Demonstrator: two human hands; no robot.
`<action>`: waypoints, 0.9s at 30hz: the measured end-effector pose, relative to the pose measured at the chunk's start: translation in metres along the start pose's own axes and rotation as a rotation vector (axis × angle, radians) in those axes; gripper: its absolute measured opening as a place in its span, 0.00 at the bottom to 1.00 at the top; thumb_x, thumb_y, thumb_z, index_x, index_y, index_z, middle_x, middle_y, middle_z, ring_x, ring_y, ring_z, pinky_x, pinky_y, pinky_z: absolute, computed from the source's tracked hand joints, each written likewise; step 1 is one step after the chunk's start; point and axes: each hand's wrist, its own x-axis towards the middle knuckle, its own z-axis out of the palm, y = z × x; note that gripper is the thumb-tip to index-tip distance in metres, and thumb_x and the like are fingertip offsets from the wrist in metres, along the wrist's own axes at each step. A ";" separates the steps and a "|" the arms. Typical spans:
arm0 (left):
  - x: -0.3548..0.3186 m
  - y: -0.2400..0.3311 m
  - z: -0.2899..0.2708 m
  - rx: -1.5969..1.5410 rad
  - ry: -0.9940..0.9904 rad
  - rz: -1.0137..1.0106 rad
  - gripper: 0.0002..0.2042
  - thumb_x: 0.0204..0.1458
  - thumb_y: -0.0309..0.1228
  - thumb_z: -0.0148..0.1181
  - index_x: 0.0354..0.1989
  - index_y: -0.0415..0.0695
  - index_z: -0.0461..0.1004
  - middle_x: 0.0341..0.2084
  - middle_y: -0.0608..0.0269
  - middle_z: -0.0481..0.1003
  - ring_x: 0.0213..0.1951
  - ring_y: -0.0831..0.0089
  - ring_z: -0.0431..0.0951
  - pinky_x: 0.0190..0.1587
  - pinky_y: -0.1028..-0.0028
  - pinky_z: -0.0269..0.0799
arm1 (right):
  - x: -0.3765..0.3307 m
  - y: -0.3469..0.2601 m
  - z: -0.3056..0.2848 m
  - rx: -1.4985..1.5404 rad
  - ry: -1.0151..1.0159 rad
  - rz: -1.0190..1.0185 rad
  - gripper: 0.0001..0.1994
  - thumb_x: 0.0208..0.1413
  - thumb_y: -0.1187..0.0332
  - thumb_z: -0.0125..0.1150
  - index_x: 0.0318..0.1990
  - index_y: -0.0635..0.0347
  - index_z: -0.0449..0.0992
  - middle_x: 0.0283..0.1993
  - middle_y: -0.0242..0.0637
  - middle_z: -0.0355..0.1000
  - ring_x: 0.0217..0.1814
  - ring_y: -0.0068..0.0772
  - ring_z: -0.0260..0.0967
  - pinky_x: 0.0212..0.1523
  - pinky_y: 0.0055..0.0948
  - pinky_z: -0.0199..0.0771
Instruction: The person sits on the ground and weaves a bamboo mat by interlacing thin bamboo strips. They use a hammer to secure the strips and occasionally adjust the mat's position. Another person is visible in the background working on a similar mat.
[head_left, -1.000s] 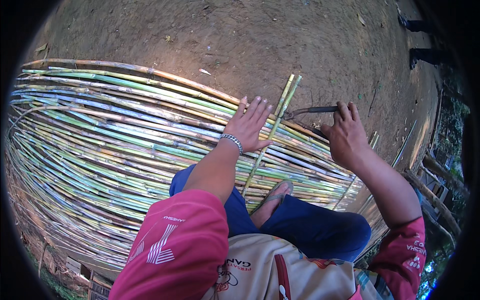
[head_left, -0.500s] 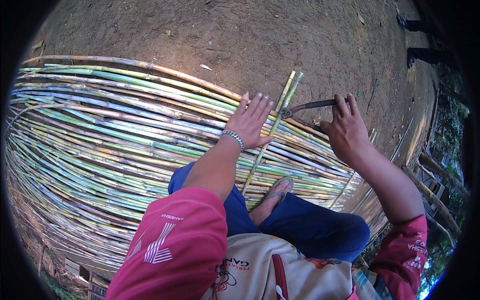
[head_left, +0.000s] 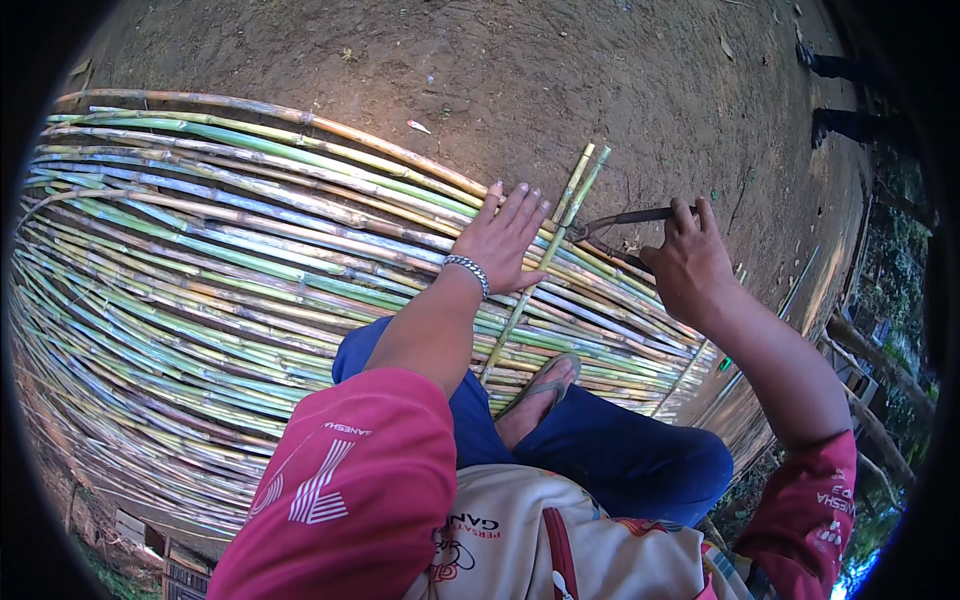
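While the pliers [head_left: 630, 217] meet the crosspiece [head_left: 514, 322], that crossing looks unfinished, though the canes [head_left: 330, 270] beneath already lie side by side; the right hand [head_left: 692, 262] grips the pliers, the left hand [head_left: 497, 238] lies flat on the canes.

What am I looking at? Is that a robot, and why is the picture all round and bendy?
There's no robot, just a person using two bare hands. All the pictures come from one camera worn on the person's head, looking down. Its very wide lens makes straight edges bend near the rim. Many long poles lie side by side on the brown ground, and a thin crosspiece lies over them. The left hand, with a shiny bracelet on its wrist, lies flat on the poles. The right hand holds a tool like pliers, its tip at the crosspiece.
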 end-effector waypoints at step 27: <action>-0.001 -0.002 -0.001 0.033 -0.008 0.004 0.47 0.56 0.68 0.42 0.74 0.41 0.47 0.72 0.53 0.51 0.75 0.59 0.44 0.74 0.48 0.33 | -0.006 -0.018 -0.013 0.043 -0.129 0.102 0.18 0.60 0.63 0.54 0.57 0.45 0.76 0.65 0.50 0.66 0.77 0.51 0.46 0.73 0.61 0.40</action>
